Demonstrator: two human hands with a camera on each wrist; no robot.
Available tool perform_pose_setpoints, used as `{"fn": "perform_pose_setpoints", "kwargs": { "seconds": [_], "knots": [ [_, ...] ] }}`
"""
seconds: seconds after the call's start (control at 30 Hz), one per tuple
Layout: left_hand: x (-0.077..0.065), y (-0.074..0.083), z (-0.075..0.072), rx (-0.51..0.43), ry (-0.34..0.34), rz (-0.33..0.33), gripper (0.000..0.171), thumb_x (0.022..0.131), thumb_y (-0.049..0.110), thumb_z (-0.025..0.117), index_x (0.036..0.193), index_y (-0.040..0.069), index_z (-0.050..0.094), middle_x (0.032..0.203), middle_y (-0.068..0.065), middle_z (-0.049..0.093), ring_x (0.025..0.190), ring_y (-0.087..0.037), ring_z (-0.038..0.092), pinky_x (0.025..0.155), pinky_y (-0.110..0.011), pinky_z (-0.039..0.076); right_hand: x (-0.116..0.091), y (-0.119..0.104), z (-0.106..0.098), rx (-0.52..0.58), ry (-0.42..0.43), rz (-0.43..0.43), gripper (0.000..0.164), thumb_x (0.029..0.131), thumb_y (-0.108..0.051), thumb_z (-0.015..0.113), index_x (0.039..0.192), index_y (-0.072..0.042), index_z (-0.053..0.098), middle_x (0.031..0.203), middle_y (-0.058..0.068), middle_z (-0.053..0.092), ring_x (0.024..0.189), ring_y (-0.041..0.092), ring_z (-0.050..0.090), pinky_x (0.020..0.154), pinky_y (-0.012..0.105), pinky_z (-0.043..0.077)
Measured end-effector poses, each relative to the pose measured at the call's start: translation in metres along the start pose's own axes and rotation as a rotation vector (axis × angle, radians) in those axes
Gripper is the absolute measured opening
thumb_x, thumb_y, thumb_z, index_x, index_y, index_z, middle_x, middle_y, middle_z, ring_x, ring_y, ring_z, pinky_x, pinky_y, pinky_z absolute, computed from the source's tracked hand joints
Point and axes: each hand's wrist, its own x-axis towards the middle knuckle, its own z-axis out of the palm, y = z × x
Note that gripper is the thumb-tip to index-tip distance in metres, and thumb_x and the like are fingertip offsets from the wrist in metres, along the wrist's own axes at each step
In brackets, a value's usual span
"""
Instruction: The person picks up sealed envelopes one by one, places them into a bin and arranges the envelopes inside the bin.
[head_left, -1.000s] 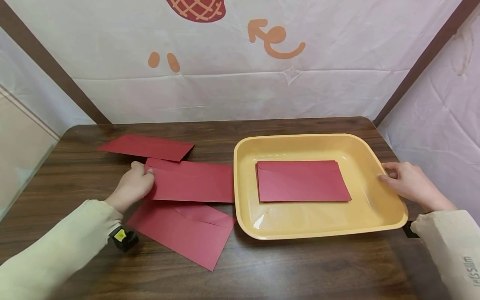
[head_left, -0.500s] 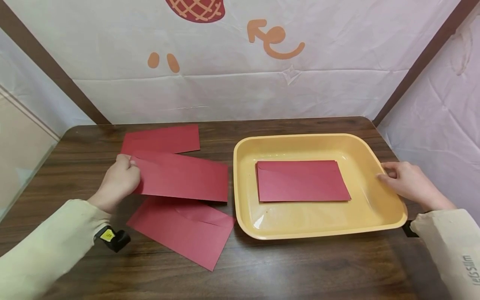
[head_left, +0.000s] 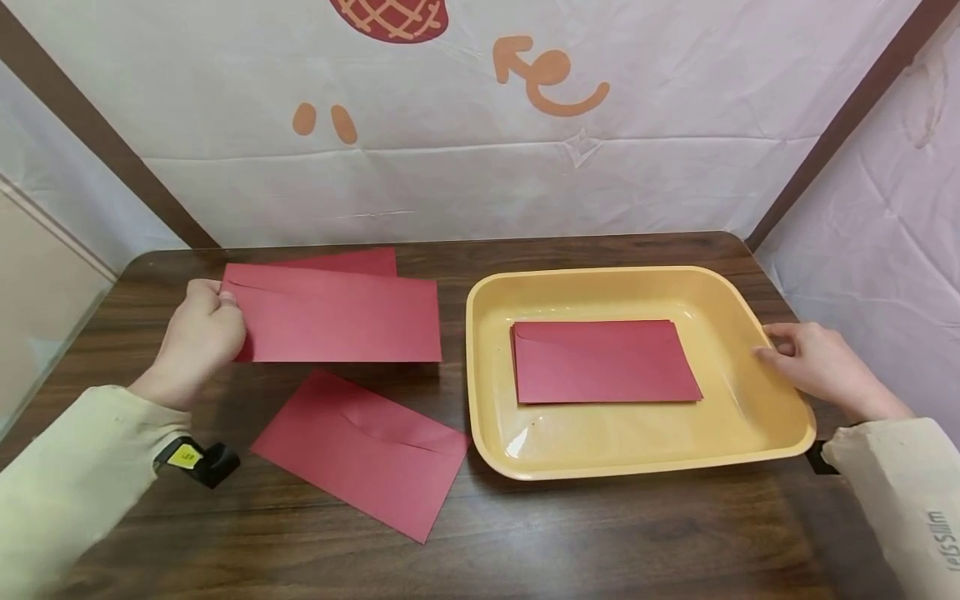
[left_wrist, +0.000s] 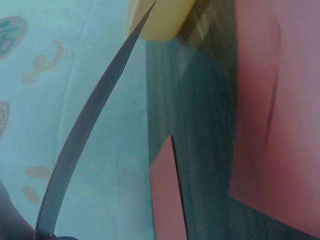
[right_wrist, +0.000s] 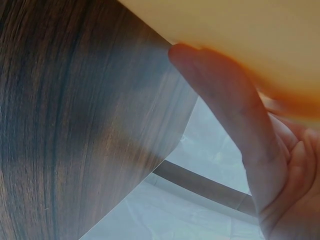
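Note:
My left hand (head_left: pixel 201 327) pinches a red envelope (head_left: pixel 341 318) by its left end and holds it raised over the table. In the left wrist view this held envelope (left_wrist: pixel 90 115) appears nearly edge-on. Behind it lies a second red envelope (head_left: pixel 367 262), partly hidden. A third envelope (head_left: pixel 367 454), its flap side up, rests at an angle nearer the front. On the right, my right hand (head_left: pixel 813 367) grips the side rim of a yellow plastic tray (head_left: pixel 600 454), thumb over the rim. Inside the tray sits a neat stack of red envelopes (head_left: pixel 607 362).
A dark wood-grain table (head_left: pixel 570 542) carries everything. At its back edge hangs a white printed cloth (head_left: pixel 420 192), with another cloth (head_left: pixel 885 208) along the right side. The front envelope's right corner comes right up to the tray's left wall.
My left hand has lifted the middle envelope off the front one and carried it left and back. The rear envelope has shifted and lies straighter. My right hand and the tray stay put.

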Motion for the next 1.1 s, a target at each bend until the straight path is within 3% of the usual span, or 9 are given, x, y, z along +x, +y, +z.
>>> {"fn": "perform_pose_setpoints", "kwargs": {
  "seconds": [0.23,0.6,0.93,1.1],
  "knots": [
    [0.0,0.016,0.002,-0.085,-0.015,0.009,0.05,0.101,0.023,0.015,0.125,-0.019,0.027,0.108,-0.032,0.04,0.1,-0.042,0.041,0.075,-0.034,0.031,0.0,0.0,0.0,0.007,-0.008,0.001,0.045,0.091,-0.014,0.061,0.12,0.019,0.053,0.088,0.027,0.07,0.065,0.016,0.067,0.056,0.022,0.046],
    [-0.002,0.046,0.02,-0.156,-0.093,0.033,0.049,0.102,0.024,0.014,0.128,-0.017,0.026,0.109,-0.03,0.042,0.099,-0.038,0.045,0.074,-0.034,0.035,-0.001,0.0,0.0,0.013,-0.003,0.003,0.044,0.091,-0.014,0.06,0.12,0.019,0.053,0.085,0.024,0.071,0.061,0.007,0.063,0.055,0.022,0.045],
    [-0.002,0.066,0.038,-0.203,-0.174,0.053,0.048,0.103,0.021,0.013,0.129,-0.016,0.027,0.114,-0.028,0.039,0.11,-0.037,0.037,0.081,-0.033,0.031,-0.001,0.001,0.0,0.014,0.003,0.001,0.043,0.091,-0.015,0.06,0.12,0.017,0.054,0.084,0.024,0.071,0.06,0.004,0.061,0.056,0.021,0.044],
    [-0.004,0.079,0.049,-0.308,-0.212,0.023,0.043,0.104,0.02,0.015,0.127,-0.013,0.028,0.114,-0.021,0.037,0.11,-0.031,0.035,0.086,-0.033,0.03,-0.001,0.002,0.0,0.019,-0.002,0.004,0.044,0.091,-0.015,0.06,0.12,0.018,0.054,0.085,0.024,0.071,0.061,0.007,0.063,0.055,0.021,0.044]
  ]
}}
